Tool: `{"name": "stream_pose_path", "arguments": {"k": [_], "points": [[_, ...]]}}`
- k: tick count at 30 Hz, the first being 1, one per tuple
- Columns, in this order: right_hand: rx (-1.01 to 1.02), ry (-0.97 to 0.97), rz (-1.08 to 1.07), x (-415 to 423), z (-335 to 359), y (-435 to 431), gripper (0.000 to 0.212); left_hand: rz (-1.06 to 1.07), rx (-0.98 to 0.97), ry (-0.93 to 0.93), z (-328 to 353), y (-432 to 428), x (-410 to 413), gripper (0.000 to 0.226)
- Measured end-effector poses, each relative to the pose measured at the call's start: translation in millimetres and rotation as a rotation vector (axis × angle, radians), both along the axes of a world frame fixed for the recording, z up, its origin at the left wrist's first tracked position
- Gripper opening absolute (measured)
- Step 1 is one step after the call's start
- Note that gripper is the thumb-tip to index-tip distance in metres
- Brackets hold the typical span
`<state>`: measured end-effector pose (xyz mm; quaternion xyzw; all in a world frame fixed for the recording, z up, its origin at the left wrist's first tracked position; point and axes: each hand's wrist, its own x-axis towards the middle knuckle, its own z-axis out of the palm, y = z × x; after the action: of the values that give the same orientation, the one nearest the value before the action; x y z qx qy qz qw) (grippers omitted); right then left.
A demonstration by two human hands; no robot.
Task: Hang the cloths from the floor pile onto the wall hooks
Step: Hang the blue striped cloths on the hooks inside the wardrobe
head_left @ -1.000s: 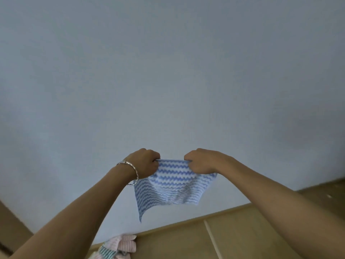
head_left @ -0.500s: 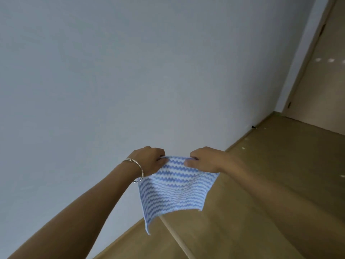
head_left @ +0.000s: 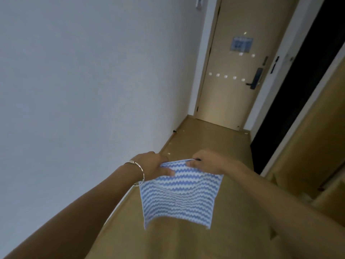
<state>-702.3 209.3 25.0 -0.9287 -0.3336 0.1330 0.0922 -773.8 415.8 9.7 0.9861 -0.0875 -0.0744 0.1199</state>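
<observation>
Blue-and-white zigzag striped cloth (head_left: pixel 179 195) held up in the air by its top edge, hanging flat and open, well short of the door (head_left: pixel 233 94) at the far end of the hallway. Left hand (head_left: pixel 155 165) grips the top left corner, fingers (head_left: pixel 168 171) curled closed on the fabric with the thumb lying over the front. Right hand (head_left: pixel 207 161) pinches the top right part of the edge, fingers (head_left: pixel 194 162) closed tight on it. The lower corners hang free above the wood floor (head_left: pixel 205 139). Silver bracelet (head_left: pixel 139 172) on the left wrist.

Plain white wall (head_left: pixel 84 81) runs up to the door's left side. Blue sign (head_left: pixel 241 44) on the door's upper part, text too blurred to read. Below the sign, a row of small pale squares (head_left: pixel 225 77) across the door; cannot tell what they are. Dark lock with lever handle (head_left: pixel 256 78) at the door's right edge. Dark opening (head_left: pixel 298 90) to the right of the door. No brand or readable writing on the cloth.
</observation>
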Motion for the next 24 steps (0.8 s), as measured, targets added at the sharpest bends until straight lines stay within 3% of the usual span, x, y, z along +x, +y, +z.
{"name": "stream_pose_path", "arguments": {"k": [9,14,19,24], "points": [[-0.056,-0.010,-0.159,82.1,-4.7,-1.2,0.046,-0.201,-0.035,-0.061,5.3,8.5,125.4,0.039],[-0.026,0.034,-0.360,102.0,-8.2,-59.9,0.050,-0.354,-0.065,-0.036,0.7,-51.8,177.5,0.042],[-0.006,0.041,-0.521,120.7,-4.8,-124.5,0.038,-0.487,-0.121,-0.029,-1.7,-121.4,228.9,0.041],[0.023,0.072,-0.634,154.3,-17.7,-184.5,0.052,-0.539,-0.103,-0.052,-19.0,-185.5,290.6,0.047]]}}
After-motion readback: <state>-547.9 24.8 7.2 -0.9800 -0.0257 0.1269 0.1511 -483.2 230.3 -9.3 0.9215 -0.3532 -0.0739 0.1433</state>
